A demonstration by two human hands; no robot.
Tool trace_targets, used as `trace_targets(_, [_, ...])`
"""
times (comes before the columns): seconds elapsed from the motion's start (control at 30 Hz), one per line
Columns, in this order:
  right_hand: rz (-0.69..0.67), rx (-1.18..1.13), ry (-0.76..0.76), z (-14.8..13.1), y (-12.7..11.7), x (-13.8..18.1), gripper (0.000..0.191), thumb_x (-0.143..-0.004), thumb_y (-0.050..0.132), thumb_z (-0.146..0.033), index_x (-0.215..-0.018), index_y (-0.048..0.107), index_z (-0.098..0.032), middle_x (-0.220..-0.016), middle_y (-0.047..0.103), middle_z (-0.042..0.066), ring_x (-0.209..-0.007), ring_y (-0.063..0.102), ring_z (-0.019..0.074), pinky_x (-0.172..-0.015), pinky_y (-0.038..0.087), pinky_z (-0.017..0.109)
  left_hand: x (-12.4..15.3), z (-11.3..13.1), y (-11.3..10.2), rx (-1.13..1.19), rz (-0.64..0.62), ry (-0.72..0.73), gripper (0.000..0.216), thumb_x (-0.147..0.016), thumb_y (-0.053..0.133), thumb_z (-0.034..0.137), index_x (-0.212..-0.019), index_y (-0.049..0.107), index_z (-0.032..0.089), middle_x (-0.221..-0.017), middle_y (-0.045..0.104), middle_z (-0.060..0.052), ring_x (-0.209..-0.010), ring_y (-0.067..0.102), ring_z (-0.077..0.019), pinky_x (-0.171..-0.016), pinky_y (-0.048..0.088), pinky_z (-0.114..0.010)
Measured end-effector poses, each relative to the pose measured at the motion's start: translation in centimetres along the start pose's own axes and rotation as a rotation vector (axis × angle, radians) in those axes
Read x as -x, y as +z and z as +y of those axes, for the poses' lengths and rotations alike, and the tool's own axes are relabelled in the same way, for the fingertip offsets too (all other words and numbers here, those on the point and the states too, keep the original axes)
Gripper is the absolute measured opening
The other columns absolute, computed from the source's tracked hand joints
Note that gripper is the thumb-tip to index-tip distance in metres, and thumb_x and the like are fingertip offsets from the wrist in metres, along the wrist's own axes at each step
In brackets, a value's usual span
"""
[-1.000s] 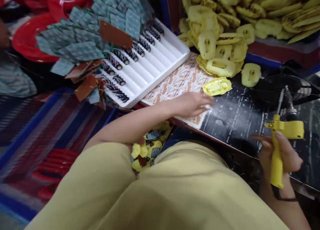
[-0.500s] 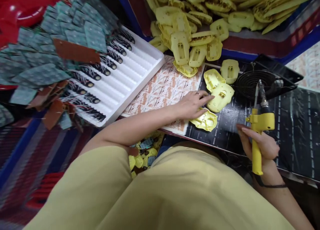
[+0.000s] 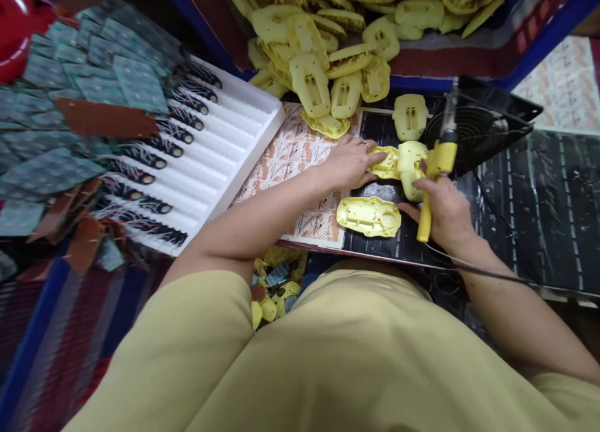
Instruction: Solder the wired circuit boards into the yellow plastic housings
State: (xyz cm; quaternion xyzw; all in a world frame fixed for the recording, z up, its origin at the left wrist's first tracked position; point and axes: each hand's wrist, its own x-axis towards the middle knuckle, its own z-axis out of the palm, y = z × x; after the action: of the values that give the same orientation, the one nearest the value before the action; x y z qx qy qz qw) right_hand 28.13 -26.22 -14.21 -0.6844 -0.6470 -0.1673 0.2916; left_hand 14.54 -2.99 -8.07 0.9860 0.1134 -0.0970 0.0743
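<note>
My right hand [image 3: 445,210] is wrapped around a yellow soldering gun [image 3: 441,160], its metal tip pointing up and blurred by motion. Fingers of that hand also reach a yellow plastic shell [image 3: 411,160], turned with its outer side up. Just left of it, a second yellow shell [image 3: 388,163] lies hollow side up, its left end between the thumb and fingers of my left hand [image 3: 349,163]. Nearer to me, another hollow shell half [image 3: 369,217] rests on the black mat [image 3: 407,247]. A shell with a slot [image 3: 410,116] lies farther back.
A blue-edged crate [image 3: 412,84] heaped with yellow shells stands at the back. A black fan [image 3: 487,125] sits at right. At left, a white foam tray [image 3: 225,188] carries small black wired parts beside stacked green circuit boards [image 3: 94,88]. A cable [image 3: 487,271] crosses my right wrist.
My right hand has brought the soldering gun left to the shells. My left hand has shifted onto the hollow shell. The outer-side-up shell has turned, and the near shell has turned too.
</note>
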Motion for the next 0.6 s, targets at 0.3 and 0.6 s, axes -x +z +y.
trace_targets(0.3, [0.122,0.111,0.113,-0.4,-1.7,0.7,0.021,-0.110,0.054,-0.025,-0.126,0.067,-0.024,-0.108,0.081,0.006,-0.098,0.080,0.0206,-0.080,0.061,0.029,4.7,0.7,-2.0,0.010,-0.152,-0.059,0.060,-0.110,0.054,0.052,-0.163,0.057,0.025,-0.175,0.047,-0.016,-0.162,0.043,-0.0422,-0.136,0.024,-0.067])
trace_targets(0.6, [0.155,0.116,0.164,-3.7,-6.3,5.6,0.033,-0.103,0.077,-0.035,-0.133,0.064,-0.027,-0.120,0.082,0.007,-0.067,0.074,0.0163,-0.060,0.056,0.029,6.6,3.2,3.4,0.112,-0.061,0.100,0.077,-0.108,0.048,0.063,-0.176,0.034,0.029,-0.188,0.017,-0.015,-0.176,0.013,-0.0413,-0.138,0.010,-0.075])
